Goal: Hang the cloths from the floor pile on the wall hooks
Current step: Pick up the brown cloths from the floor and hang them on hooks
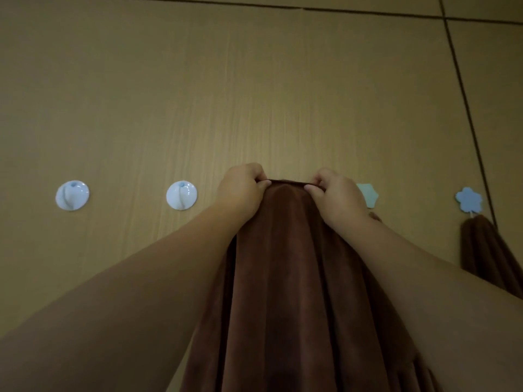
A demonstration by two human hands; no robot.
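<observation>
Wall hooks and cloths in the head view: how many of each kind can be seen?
Round white hooks: 2
Flower-shaped hooks: 2
Brown cloths: 2, one held at the wall, one hanging far right
Total: 6

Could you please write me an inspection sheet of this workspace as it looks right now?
Surface: wood-grain wall panel, dark seams at top and right.
Job's things: brown cloth held up by its top edge against the wall; two round white hooks bare; green flower hook partly hidden by the right hand; blue flower hook with another brown cloth hanging below it.
Clutter: nothing seen.
Hands: left hand and right hand each pinch the held cloth's top edge.
Cables: nothing seen.
Surroundings: dim light; the floor pile is out of view.
</observation>
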